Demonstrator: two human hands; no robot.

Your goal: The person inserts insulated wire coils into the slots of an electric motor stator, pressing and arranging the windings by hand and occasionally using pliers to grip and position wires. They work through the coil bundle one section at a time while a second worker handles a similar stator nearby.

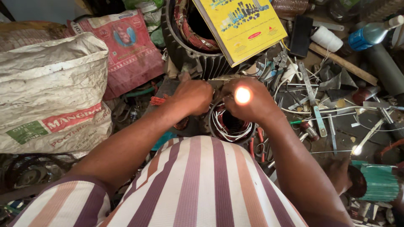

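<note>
Left hand (194, 96) and right hand (248, 103): both closed over small motor stator (230, 126), below the person's chest | grip detail hidden | risk: thin winding wires may snag or kink; cluttered tools (311, 96) nearby.

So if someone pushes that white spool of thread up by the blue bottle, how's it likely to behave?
The white thread spool looks round and lies on its side, so it would probably roll. It seems light for its size, being wound thread, and should slide easily. It rests against a wooden stick amid loose tools, which may stop it quickly.
</note>
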